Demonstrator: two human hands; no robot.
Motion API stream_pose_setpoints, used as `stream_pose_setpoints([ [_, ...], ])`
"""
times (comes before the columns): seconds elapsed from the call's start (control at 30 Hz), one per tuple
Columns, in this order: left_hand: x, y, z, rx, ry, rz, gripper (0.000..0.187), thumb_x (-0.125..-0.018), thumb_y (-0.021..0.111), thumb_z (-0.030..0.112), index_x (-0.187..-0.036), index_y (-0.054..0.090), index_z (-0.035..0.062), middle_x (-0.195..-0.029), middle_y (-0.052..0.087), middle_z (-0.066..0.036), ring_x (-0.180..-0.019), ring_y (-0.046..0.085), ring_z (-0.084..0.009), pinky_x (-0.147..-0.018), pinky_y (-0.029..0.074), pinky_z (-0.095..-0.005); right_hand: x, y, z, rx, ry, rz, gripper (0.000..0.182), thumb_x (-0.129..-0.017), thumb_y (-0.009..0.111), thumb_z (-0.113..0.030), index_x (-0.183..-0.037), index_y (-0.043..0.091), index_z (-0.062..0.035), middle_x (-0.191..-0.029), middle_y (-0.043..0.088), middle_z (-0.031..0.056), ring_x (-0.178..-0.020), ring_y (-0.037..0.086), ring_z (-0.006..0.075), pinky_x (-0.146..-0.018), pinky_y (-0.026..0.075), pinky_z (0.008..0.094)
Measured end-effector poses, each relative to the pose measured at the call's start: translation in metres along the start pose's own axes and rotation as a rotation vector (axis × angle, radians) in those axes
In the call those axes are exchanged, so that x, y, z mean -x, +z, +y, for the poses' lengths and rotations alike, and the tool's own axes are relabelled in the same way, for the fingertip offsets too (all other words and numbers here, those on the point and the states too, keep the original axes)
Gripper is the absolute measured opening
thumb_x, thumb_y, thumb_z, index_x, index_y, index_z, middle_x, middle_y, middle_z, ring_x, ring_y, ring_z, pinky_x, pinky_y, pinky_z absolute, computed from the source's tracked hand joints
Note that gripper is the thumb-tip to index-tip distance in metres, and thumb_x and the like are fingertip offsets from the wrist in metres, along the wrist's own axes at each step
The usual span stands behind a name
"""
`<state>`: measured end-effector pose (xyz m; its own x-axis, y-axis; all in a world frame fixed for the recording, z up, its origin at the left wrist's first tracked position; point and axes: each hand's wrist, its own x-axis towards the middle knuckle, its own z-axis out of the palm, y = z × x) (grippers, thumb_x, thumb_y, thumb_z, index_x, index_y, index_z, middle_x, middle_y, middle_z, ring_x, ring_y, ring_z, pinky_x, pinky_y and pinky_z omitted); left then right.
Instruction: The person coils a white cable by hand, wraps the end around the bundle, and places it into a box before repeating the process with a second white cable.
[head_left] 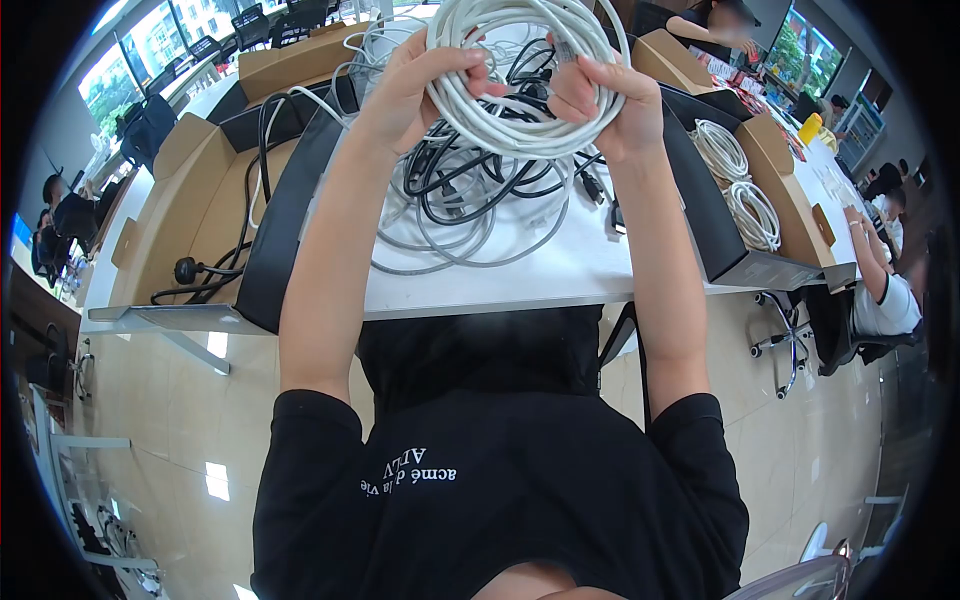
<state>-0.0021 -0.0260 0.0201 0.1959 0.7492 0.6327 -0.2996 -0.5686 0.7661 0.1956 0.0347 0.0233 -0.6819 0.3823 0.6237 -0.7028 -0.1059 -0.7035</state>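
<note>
A thick coil of white cable [520, 137] is held up over the table by both hands. My left hand [425, 88] grips the coil's left side, fingers wrapped round the strands. On the coil's right side my right hand [610, 100] is closed round the strands, with a grey plug or cable end beside its fingers. Beneath the coil lies a tangle of black cables [520, 190] and grey cables [480, 262], with black connectors [594, 188] at its right edge.
An open cardboard box [190, 190] at the left holds black cables and a plug. Another open box [730, 262] at the right holds coiled white cables [752, 215]. The white table [480, 292] runs between them. Other people sit at the back right and far left.
</note>
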Motion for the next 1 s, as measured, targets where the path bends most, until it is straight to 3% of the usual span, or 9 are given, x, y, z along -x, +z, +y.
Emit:
stream_pose_setpoints([
  [0.1,-0.001,0.0,-0.001,-0.006,-0.058,0.043,0.029,-0.084,0.055,0.027,-0.094,0.052,-0.0003,-0.056,0.043,0.002,-0.051,0.045,-0.0063,-0.062,0.049,-0.03,-0.002,0.0,0.004,0.034,-0.012,0.045,0.015,-0.085,0.051,-0.012,-0.075,0.051,-0.0017,-0.051,0.046,0.0044,-0.044,0.039,0.0096,-0.043,0.033,0.0251],
  [0.2,0.003,0.007,-0.002,0.165,-0.139,0.091,0.042,-0.086,0.05,0.042,-0.092,0.053,0.0004,-0.052,0.036,0.004,-0.046,0.039,-0.0058,-0.058,0.047,-0.0274,0.001,0.002,0.004,0.165,0.004,0.121,0.03,-0.088,0.05,-0.019,-0.103,0.049,0.0066,-0.054,0.042,0.0018,-0.045,0.035,0.0079,-0.043,0.031,0.0228],
  [0.33,-0.002,0.001,-0.006,0.149,-0.271,0.104,0.052,-0.086,0.042,0.052,-0.087,0.052,0.0021,-0.048,0.036,0.004,-0.042,0.039,-0.0071,-0.056,0.046,-0.0284,-0.001,0.002,0.005,0.304,0.042,0.267,0.023,-0.083,0.058,-0.019,-0.094,0.052,0.0016,-0.053,0.045,0.0021,-0.042,0.038,0.0069,-0.04,0.031,0.0223],
  [0.4,-0.003,-0.001,-0.008,0.161,-0.286,0.115,0.05,-0.086,0.043,0.051,-0.089,0.052,0.0021,-0.048,0.037,0.003,-0.044,0.041,-0.0074,-0.056,0.047,-0.0291,-0.003,0.0,0.005,0.336,0.033,0.319,0.016,-0.078,0.066,-0.016,-0.079,0.055,-0.0047,-0.05,0.046,0.0024,-0.039,0.041,0.0069,-0.037,0.033,0.0221],
  [0.5,-0.003,0.006,-0.01,0.109,-0.273,0.193,0.046,-0.086,0.046,0.048,-0.091,0.052,0.0025,-0.05,0.039,0.002,-0.046,0.045,-0.0073,-0.059,0.049,-0.0301,-0.004,0.008,0.005,0.47,-0.092,0.355,0.022,-0.078,0.064,-0.016,-0.094,0.059,-0.0028,-0.05,0.047,0.0022,-0.038,0.043,0.0064,-0.035,0.033,0.0204],
  [0.57,-0.002,0.007,-0.01,0.079,-0.261,0.227,0.044,-0.085,0.049,0.044,-0.094,0.052,0.0019,-0.053,0.042,0.002,-0.049,0.047,-0.0074,-0.063,0.051,-0.031,-0.003,-0.006,0.0,0.549,-0.005,0.385,0.055,-0.076,0.063,-0.006,-0.123,0.034,-0.0039,-0.076,0.054,0.0088,-0.057,0.053,0.0124,-0.05,0.043,0.0238],
  [0.63,-0.003,0.006,-0.011,0.079,-0.258,0.219,0.043,-0.085,0.052,0.041,-0.099,0.052,0.0003,-0.057,0.047,0.001,-0.052,0.051,-0.0078,-0.067,0.053,-0.0323,-0.004,-0.002,-0.002,0.59,-0.002,0.395,0.073,-0.075,0.061,-0.001,-0.137,0.022,-0.0043,-0.082,0.057,0.0096,-0.059,0.054,0.0126,-0.051,0.045,0.0238],
  [0.7,-0.003,0.004,-0.015,0.123,-0.244,0.183,0.041,-0.083,0.055,0.033,-0.101,0.051,-0.0034,-0.065,0.054,-0.004,-0.055,0.057,-0.0124,-0.066,0.055,-0.034,-0.007,0.005,-0.002,0.591,-0.085,0.388,0.071,-0.076,0.059,0.0,-0.137,0.022,-0.0043,-0.068,0.055,0.0045,-0.045,0.049,0.0073,-0.038,0.039,0.0203],
  [1.0,-0.001,0.007,-0.025,0.148,-0.34,0.229,0.039,-0.075,0.056,0.013,-0.107,0.049,-0.0081,-0.083,0.061,-0.015,-0.068,0.063,-0.0212,-0.068,0.055,-0.0321,0.0,-0.002,-0.012,0.677,0.047,0.287,0.067,-0.082,0.059,-0.013,-0.138,0.022,-0.0115,-0.073,0.054,0.0053,-0.051,0.052,0.0094,-0.042,0.042,0.0218],
])
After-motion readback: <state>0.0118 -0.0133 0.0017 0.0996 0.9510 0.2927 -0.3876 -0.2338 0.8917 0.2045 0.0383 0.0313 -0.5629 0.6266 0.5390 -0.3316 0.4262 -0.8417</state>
